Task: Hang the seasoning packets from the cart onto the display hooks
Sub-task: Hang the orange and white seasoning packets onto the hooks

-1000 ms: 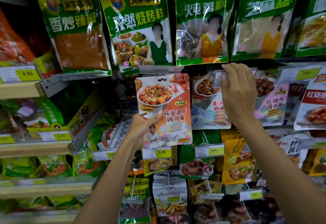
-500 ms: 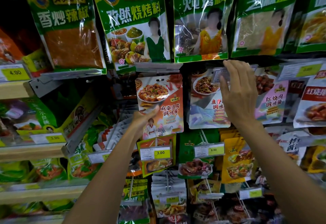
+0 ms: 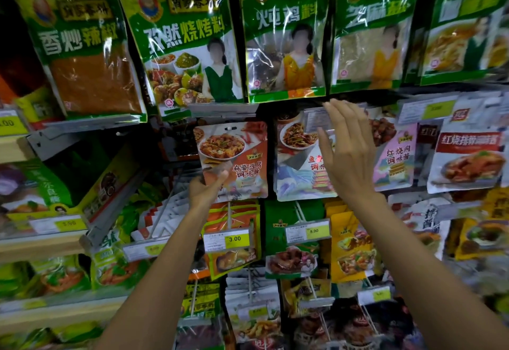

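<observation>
Though in left hand (image 3: 205, 190), packet (image 3: 234, 151) blurry.

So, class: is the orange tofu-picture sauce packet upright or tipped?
Upright: the orange sauce packet has its hang hole on top; the left hand grips its lower corner.

A shop's seasoning aisle. Hanging packets (image 3: 187, 44) fill the hooks. Yellow price tags (image 3: 226, 240) at centre show 3.00 and 5.00.

Right hand (image 3: 349, 157) covers blue packet (image 3: 293, 183) lettering; far-right packets (image 3: 482, 239) blurred.
</observation>
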`<state>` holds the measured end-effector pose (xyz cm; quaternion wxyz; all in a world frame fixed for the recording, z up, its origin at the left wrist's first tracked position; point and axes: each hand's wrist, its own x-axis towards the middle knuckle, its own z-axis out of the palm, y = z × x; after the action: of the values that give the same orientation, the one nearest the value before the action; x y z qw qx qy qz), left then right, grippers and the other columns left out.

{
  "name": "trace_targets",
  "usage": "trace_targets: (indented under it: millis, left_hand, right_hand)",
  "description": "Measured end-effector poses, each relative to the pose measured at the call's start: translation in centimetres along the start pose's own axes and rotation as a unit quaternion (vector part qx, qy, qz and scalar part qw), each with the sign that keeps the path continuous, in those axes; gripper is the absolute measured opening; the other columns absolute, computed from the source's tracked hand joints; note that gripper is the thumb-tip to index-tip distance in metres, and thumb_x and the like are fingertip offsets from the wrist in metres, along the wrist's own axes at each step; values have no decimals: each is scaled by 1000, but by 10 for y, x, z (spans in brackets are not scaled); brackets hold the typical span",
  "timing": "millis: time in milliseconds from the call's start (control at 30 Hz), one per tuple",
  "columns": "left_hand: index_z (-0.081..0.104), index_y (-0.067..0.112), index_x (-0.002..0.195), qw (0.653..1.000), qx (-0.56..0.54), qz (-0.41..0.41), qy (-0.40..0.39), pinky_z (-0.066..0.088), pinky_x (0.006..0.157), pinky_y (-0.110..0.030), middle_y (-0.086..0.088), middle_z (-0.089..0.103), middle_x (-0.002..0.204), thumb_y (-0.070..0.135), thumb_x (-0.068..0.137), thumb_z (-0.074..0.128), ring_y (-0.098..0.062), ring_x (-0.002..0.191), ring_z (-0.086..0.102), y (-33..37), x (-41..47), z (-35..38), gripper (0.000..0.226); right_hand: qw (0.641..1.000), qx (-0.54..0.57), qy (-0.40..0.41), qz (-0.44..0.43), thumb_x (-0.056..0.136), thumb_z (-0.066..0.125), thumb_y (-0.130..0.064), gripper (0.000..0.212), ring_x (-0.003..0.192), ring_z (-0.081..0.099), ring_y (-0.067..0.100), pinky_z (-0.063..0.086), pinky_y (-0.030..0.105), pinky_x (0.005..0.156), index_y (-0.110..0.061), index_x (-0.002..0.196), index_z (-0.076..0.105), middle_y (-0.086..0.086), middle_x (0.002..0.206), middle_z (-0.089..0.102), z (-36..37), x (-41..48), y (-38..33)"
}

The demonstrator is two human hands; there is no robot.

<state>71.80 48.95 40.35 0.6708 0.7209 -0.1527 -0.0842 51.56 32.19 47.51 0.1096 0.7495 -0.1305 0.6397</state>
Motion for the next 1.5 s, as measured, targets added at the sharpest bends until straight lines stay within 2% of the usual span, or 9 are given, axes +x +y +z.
trace_targets:
  millis: [200, 367, 500, 600, 700, 1067, 1200, 1300, 1500]
  left_hand:
    - [56, 10, 111, 963, 151, 176, 135, 42, 79, -30, -6, 55, 110, 25, 93, 61, -19, 97, 51, -16, -80, -5, 25]
    - [58, 21, 103, 967, 119, 205, -91, 43, 60, -24, 12, 59, 84, 24, 98, 51, -4, 70, 55, -47, -178, 42, 10]
    - [66, 8, 102, 947, 124, 129, -267, 46, 62, -35, -5, 70, 86, 17, 99, 48, -31, 70, 62, -89, -249, 97, 20]
    - [68, 5, 95, 931, 95, 66, -347, 50, 67, -26, 2, 70, 76, 9, 98, 49, -8, 70, 65, -116, -299, 132, 20]
    - [66, 10, 88, 902, 82, 8, -424, 50, 65, -27, 5, 67, 69, 6, 97, 49, 0, 58, 60, -137, -344, 165, 20]
    - [65, 11, 93, 805, 183, 48, -562, 39, 53, -8, 7, 64, 70, 14, 98, 51, -3, 64, 59, -164, -435, 341, 15]
    - [65, 13, 89, 784, 214, 91, -576, 45, 60, -19, 1, 68, 72, 11, 97, 52, -11, 64, 61, -165, -448, 413, 15]
    - [58, 26, 81, 765, 227, 97, -595, 49, 65, -38, -11, 68, 77, 13, 98, 50, -29, 70, 64, -166, -449, 467, 23]
    - [63, 8, 97, 753, 260, 142, -588, 47, 69, -33, -12, 68, 87, 12, 97, 51, -28, 80, 63, -182, -437, 577, 13]
  right_hand:
    - [994, 37, -77, 68, 95, 57, -9, 30, 116, 57, 32, 46, 41, 102, 5, 121, 61, 19, 122, 63, -49, -56, -17]
    - [942, 62, -206, 258, 102, 42, -22, 33, 103, 54, 22, 43, 31, 86, -3, 120, 61, 14, 113, 64, -124, -153, -19]
    - [866, 33, -229, 443, 100, 45, -19, 24, 82, 62, 24, 44, 28, 69, -7, 107, 65, 9, 92, 66, -208, -236, -15]
    - [805, -27, -213, 552, 99, 48, -17, 20, 63, 59, 16, 44, 34, 60, -12, 100, 67, 1, 74, 65, -275, -282, -13]
    - [747, -84, -197, 630, 98, 50, -20, 19, 71, 67, 19, 50, 41, 67, -12, 96, 67, 3, 78, 70, -333, -315, -7]
    - [628, -197, -82, 748, 96, 57, -17, 10, 65, 67, 20, 49, 36, 68, -20, 93, 66, 2, 70, 71, -454, -384, 99]
    - [613, -222, -56, 756, 95, 58, -12, 12, 66, 63, 16, 40, 11, 61, -19, 95, 68, -8, 73, 68, -473, -399, 155]
    - [592, -210, -56, 776, 97, 54, -15, 13, 71, 67, 18, 46, 23, 67, -13, 95, 67, -4, 77, 71, -477, -412, 198]
    - [552, -214, -30, 806, 99, 50, -17, 18, 61, 58, 8, 41, 12, 55, -9, 94, 65, 0, 73, 65, -454, -456, 286]
